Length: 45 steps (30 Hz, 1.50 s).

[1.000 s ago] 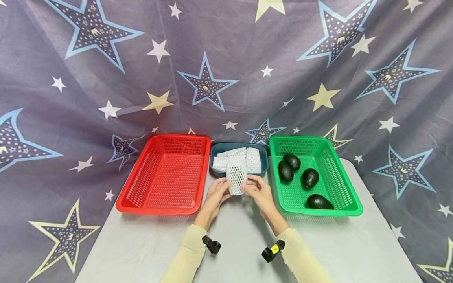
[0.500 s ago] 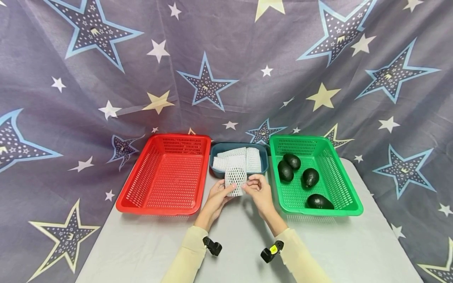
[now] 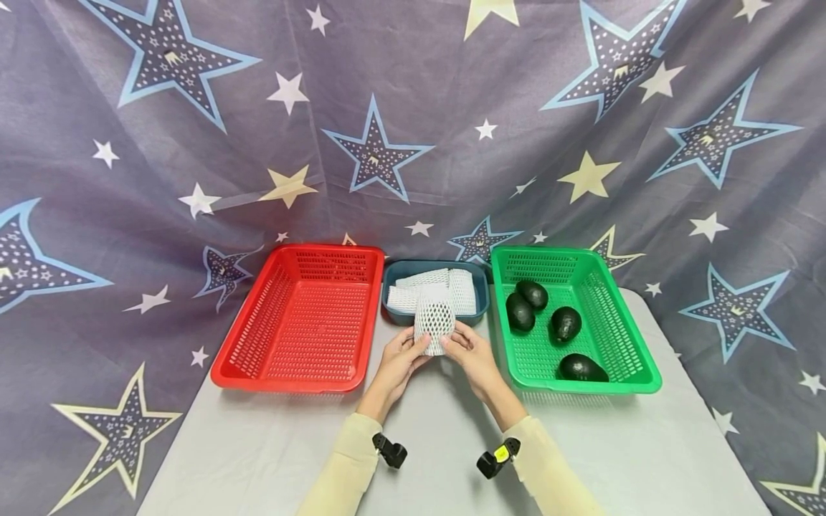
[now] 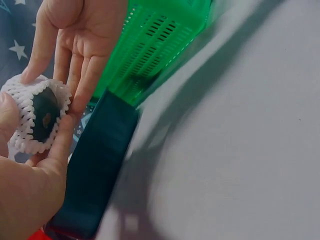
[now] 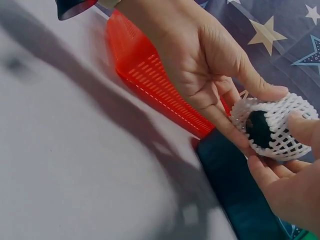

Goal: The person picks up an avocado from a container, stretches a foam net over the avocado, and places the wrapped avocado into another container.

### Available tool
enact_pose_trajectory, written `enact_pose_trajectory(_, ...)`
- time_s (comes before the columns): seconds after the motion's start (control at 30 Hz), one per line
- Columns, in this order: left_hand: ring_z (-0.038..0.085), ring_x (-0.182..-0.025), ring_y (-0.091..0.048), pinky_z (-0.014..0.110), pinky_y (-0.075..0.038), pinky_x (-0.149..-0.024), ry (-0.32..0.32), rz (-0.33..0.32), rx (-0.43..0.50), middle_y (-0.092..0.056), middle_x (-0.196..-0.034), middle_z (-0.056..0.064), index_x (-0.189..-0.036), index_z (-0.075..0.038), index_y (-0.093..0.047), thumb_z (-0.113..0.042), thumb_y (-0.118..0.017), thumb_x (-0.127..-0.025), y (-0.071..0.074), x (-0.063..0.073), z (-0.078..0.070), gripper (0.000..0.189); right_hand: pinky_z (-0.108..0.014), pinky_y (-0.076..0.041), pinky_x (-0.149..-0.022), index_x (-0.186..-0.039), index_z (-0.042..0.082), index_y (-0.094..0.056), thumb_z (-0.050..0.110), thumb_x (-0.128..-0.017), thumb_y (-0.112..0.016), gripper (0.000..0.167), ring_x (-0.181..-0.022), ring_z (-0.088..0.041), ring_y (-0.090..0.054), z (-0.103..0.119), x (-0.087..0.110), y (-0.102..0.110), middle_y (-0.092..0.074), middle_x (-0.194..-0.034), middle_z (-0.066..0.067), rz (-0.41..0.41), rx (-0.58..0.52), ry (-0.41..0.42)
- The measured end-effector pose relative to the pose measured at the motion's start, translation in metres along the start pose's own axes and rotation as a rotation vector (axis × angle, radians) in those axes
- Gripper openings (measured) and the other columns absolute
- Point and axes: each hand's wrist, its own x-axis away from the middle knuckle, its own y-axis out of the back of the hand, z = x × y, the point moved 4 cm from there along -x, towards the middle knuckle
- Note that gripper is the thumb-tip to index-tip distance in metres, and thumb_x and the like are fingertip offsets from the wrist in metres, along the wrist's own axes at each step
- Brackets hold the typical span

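Between both hands, in front of the small blue bin, is a white foam net sleeve (image 3: 435,324) with a dark avocado (image 4: 44,114) inside it. The wrist views show the avocado's end through the sleeve's open mouth. My left hand (image 3: 395,364) grips the sleeve from the left, thumb on top and fingers beneath. From the right, my right hand (image 3: 476,362) holds it the same way. More white foam net sleeves (image 3: 462,290) lie in the blue bin (image 3: 484,309). Several bare avocados (image 3: 566,325) rest in the green basket (image 3: 635,389).
A red basket (image 3: 303,385) with nothing in it stands left of the blue bin, and the green basket stands to its right. All three sit on a pale cloth-covered table (image 3: 426,444) before a star-patterned curtain (image 3: 413,172).
The right hand's fingers came off the sleeve's side and moved back around it. The sleeve with the avocado has shifted slightly right, and both hands now hold it.
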Motion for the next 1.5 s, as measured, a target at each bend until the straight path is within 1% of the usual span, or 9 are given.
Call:
enact_pose_trajectory(0.27,0.008,-0.099,-0.068,0.023,-0.059,-0.085,-0.029,-0.048,-0.008,-0.067,-0.125,0.016,-0.142,0.009,-0.050,-0.006,-0.064,-0.100,-0.001,0.000,0.000,0.047,-0.020,-0.056,-0.091,-0.146,0.000,-0.048,0.003,-0.097,-0.066,0.052,-0.105,-0.007,-0.067,0.001,-0.001,-0.001,-0.063,-0.133,-0.026,-0.024,-0.034,0.005)
enact_pose_trajectory(0.37,0.007,-0.098,-0.068,0.022,-0.058,-0.084,-0.042,-0.050,-0.024,-0.068,-0.124,0.017,-0.142,0.009,-0.050,-0.007,-0.065,-0.099,-0.001,0.000,-0.002,0.048,-0.020,-0.056,-0.091,-0.146,0.000,-0.048,0.001,-0.097,-0.065,0.052,-0.104,-0.007,-0.067,0.002,-0.001,0.000,-0.063,-0.133,-0.027,-0.025,-0.034,0.019)
enact_pose_trajectory(0.53,0.007,-0.097,-0.069,0.023,-0.059,-0.084,-0.037,-0.051,-0.029,-0.069,-0.123,0.017,-0.141,0.009,-0.052,-0.007,-0.066,-0.099,-0.002,0.000,-0.004,0.047,-0.020,-0.056,-0.090,-0.145,0.000,-0.049,0.001,-0.097,-0.066,0.052,-0.104,-0.006,-0.068,0.003,-0.001,0.001,-0.061,-0.134,-0.029,-0.029,-0.036,0.032)
enact_pose_trajectory(0.67,0.009,-0.097,-0.070,0.025,-0.059,-0.086,-0.021,-0.044,-0.013,-0.071,-0.117,0.012,-0.139,0.008,-0.054,-0.005,-0.068,-0.097,-0.003,0.000,-0.007,0.046,-0.019,-0.056,-0.089,-0.145,-0.001,-0.050,0.001,-0.096,-0.066,0.051,-0.104,-0.005,-0.068,0.004,-0.001,0.000,-0.062,-0.134,-0.029,-0.036,-0.038,0.031)
enact_pose_trajectory(0.77,0.009,-0.094,-0.069,0.024,-0.059,-0.082,-0.002,-0.055,-0.028,-0.071,-0.113,0.008,-0.137,0.005,-0.056,-0.006,-0.070,-0.095,-0.004,0.000,-0.011,0.046,-0.019,-0.056,-0.089,-0.144,-0.002,-0.050,0.000,-0.096,-0.066,0.051,-0.103,-0.006,-0.068,0.007,-0.001,-0.002,-0.063,-0.132,-0.027,-0.043,-0.043,0.032)
enact_pose_trajectory(0.97,0.008,-0.090,-0.068,0.025,-0.057,-0.080,0.022,-0.078,-0.106,-0.071,-0.117,0.009,-0.140,0.000,-0.056,-0.012,-0.076,-0.091,-0.007,0.001,-0.026,0.054,-0.020,-0.056,-0.091,-0.146,-0.005,-0.046,-0.001,-0.096,-0.064,0.053,-0.103,-0.007,-0.067,0.018,0.001,-0.008,-0.061,-0.133,-0.028,-0.034,-0.051,0.047)
enact_pose_trajectory(1.13,0.007,-0.090,-0.068,0.024,-0.058,-0.081,0.017,-0.068,-0.173,-0.071,-0.118,0.011,-0.136,0.001,-0.059,-0.017,-0.076,-0.091,-0.010,0.003,-0.038,0.051,-0.020,-0.056,-0.091,-0.147,-0.005,-0.045,0.000,-0.097,-0.064,0.054,-0.103,-0.005,-0.067,0.022,-0.001,-0.012,-0.059,-0.135,-0.030,-0.036,-0.049,0.050)
enact_pose_trajectory(1.33,0.008,-0.094,-0.068,0.023,-0.058,-0.082,0.025,-0.059,-0.181,-0.069,-0.123,0.014,-0.135,0.001,-0.059,-0.017,-0.077,-0.091,-0.012,0.005,-0.053,0.051,-0.018,-0.055,-0.088,-0.145,-0.004,-0.049,0.000,-0.096,-0.066,0.053,-0.101,-0.004,-0.066,0.030,-0.002,-0.021,-0.060,-0.133,-0.029,-0.052,0.010,0.083)
enact_pose_trajectory(1.5,0.010,-0.098,-0.067,0.023,-0.057,-0.085,0.043,-0.066,-0.132,-0.066,-0.129,0.015,-0.140,-0.001,-0.055,-0.012,-0.075,-0.091,-0.009,0.007,-0.070,0.054,-0.019,-0.055,-0.089,-0.148,-0.004,-0.046,0.001,-0.095,-0.067,0.057,-0.106,-0.011,-0.065,0.041,-0.003,-0.034,-0.059,-0.134,-0.031,-0.029,0.061,0.119)
